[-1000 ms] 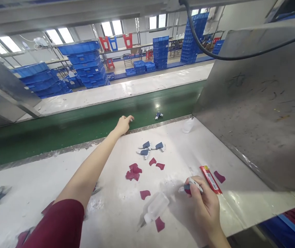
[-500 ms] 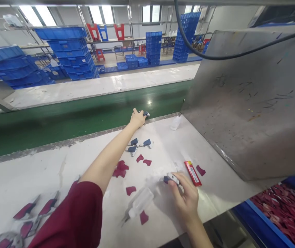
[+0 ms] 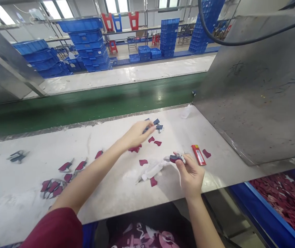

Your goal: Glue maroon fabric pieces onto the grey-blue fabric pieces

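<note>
My right hand [image 3: 190, 174] pinches a small white-and-navy part [image 3: 177, 158] with a maroon edge above the worktop. My left hand [image 3: 139, 132] is stretched out, fingers apart and holding nothing, over a group of navy-and-white parts [image 3: 159, 127]; it partly hides them. Maroon curved pieces [image 3: 143, 162] lie scattered around. A clear squeeze bottle [image 3: 152, 169] with a thin nozzle lies on its side between the hands. Another small dark-and-white part [image 3: 194, 93] is on the green belt [image 3: 126, 97], beside the metal panel.
A red packet [image 3: 198, 155] lies right of my right hand. More maroon-and-grey parts [image 3: 52, 187] are at left. A metal panel [image 3: 263, 93] bounds the right side. A blue bin [image 3: 263, 213] of maroon pieces stands lower right. A white bottle [image 3: 186, 112] is by the panel.
My left hand has let go of the white-and-navy part at the belt and drawn back over the worktop. That part has travelled right along the belt. My right hand still holds its part.
</note>
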Available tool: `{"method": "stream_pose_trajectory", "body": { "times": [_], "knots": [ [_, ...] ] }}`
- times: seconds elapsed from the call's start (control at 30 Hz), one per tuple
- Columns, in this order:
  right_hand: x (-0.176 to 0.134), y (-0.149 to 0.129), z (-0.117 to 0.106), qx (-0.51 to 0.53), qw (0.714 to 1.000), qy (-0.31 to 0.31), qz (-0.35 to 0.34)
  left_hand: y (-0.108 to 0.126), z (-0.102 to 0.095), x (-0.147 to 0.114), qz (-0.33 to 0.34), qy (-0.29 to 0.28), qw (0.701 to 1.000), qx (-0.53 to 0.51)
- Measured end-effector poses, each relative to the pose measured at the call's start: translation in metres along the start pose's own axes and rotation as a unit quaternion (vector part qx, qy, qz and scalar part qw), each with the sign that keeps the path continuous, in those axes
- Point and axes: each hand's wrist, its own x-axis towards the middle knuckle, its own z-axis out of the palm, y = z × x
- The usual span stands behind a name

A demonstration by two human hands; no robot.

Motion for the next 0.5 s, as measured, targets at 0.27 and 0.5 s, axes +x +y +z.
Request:
{"method": "stream_pose_trajectory", "body": {
  "times": [0.27, 0.5],
  "knots": [
    [-0.020, -0.035, 0.033, 0.111, 0.988, -0.112, 0.003, 0.064, 0.029, -0.129, -0.095, -0.002, 0.953, -0.286],
    [-0.034, -0.054, 0.040, 0.131, 0.960, -0.246, 0.039, 0.060, 0.049, -0.158, -0.155, 0.128, 0.893, -0.404]
  ]
}}
